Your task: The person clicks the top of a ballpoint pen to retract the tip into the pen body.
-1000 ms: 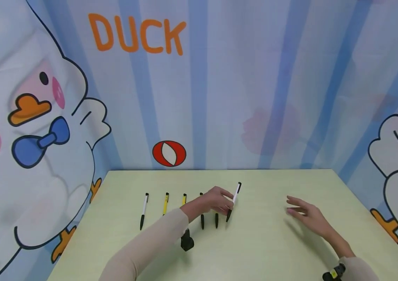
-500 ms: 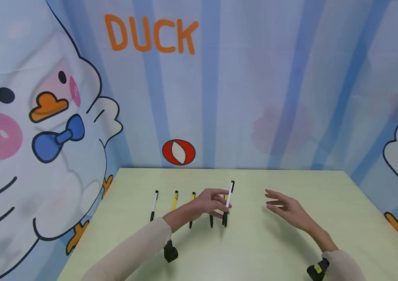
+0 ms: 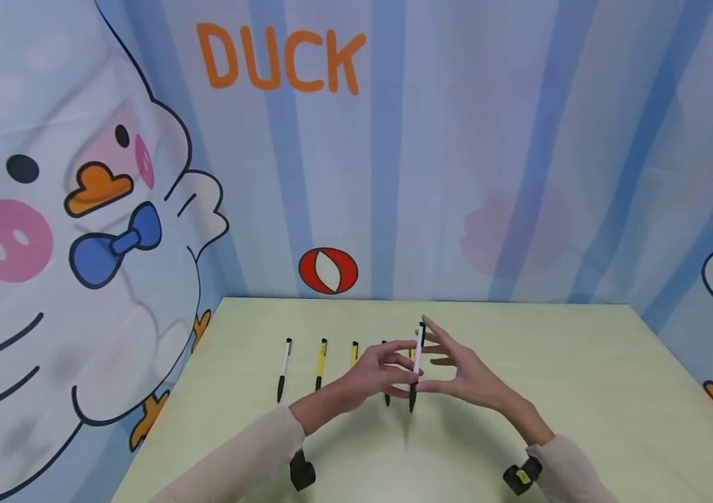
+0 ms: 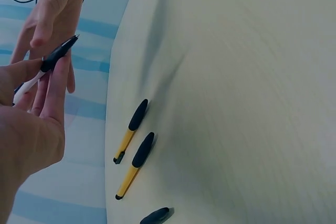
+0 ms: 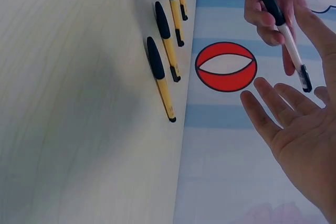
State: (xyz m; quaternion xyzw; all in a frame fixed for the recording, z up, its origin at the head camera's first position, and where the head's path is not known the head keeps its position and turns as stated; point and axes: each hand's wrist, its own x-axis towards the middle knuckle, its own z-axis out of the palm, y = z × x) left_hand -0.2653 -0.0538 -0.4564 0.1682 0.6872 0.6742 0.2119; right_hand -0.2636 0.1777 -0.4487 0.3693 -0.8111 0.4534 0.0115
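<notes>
My left hand (image 3: 372,374) pinches a white pen (image 3: 419,353) with a black grip and black clip, holding it above the table, tip downward. In the left wrist view the pen's black grip (image 4: 58,56) sticks out between thumb and fingers. My right hand (image 3: 472,377) is at the pen's right side with fingers spread. The right wrist view shows that hand (image 5: 310,140) open around the pen's clip end; whether a fingertip touches the pen I cannot tell.
On the pale table (image 3: 551,405) several pens lie in a row: a white pen (image 3: 284,370) at the left end, then yellow pens (image 3: 321,360) with black grips. My left hand hides part of the row. A duck-print curtain (image 3: 457,140) hangs behind.
The right hand has moved left, up to the white pen. My left hand still holds that pen, now tilted less and over the row's right end. The head view has shifted slightly.
</notes>
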